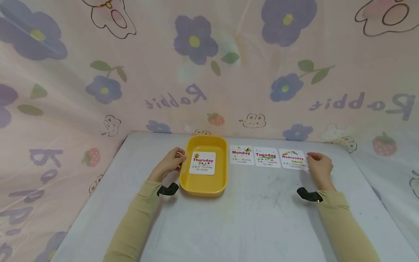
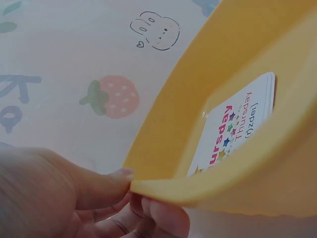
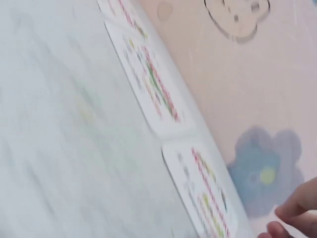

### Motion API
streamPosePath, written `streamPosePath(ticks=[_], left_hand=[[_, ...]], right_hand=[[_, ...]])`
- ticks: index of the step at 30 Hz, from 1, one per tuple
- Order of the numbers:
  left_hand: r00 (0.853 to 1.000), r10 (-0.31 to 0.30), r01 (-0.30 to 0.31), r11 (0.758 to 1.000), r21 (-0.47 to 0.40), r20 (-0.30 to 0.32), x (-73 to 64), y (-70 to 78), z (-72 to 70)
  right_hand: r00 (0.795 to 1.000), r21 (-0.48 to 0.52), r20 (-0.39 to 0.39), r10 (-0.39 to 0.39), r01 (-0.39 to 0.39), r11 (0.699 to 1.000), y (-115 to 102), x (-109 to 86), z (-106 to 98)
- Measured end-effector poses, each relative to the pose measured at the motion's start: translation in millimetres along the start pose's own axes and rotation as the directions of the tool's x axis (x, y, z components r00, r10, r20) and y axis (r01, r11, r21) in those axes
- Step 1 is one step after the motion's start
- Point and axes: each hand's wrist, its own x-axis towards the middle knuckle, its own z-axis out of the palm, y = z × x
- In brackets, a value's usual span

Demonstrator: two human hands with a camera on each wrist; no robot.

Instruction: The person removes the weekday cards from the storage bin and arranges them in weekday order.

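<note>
My left hand [image 1: 169,163] pinches the left rim of a yellow plastic tray [image 1: 203,187], thumb on top and fingers below, as the left wrist view shows. Inside lies a white card reading Thursday [image 1: 202,163], with layered edges at one side in the left wrist view [image 2: 233,116]. To the tray's right, a Monday card [image 1: 241,155], a Tuesday card [image 1: 267,157] and a Wednesday card [image 1: 292,159] form a row. Beside the Wednesday card's right edge is my right hand [image 1: 320,168], its fingers loosely bent with nothing visible between them.
A white table [image 1: 248,225] carries the tray and cards. Behind it hangs a pink curtain [image 1: 235,87] printed with flowers, rabbits and strawberries, close to the table's back edge. Black straps [image 1: 309,195] sit on both wrists over tan sleeves [image 1: 348,225].
</note>
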Motion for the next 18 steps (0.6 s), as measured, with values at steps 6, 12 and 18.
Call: streamPosePath(ticks=[6,12,18], left_hand=[[1.0,-0.01,0.01,1.0,0.003,-0.004,-2.6,-1.2,1.8],[1.0,-0.009,0.009,1.0,-0.002,0.011,-2.5,-1.9,-0.1],[0.999,-0.027,0.027,1.0,0.001,0.023,-2.2,0.5,0.6]], right_hand=[[0.992,0.281,0.026,-0.124,0.112,0.953,-36,-27.2,28],[0.92,0.505,0.288,-0.266,0.09,0.859,-81,-56.3,53],[0.791,0.546,0.528,-0.309,-0.037,0.837,-114,-82.3,75]])
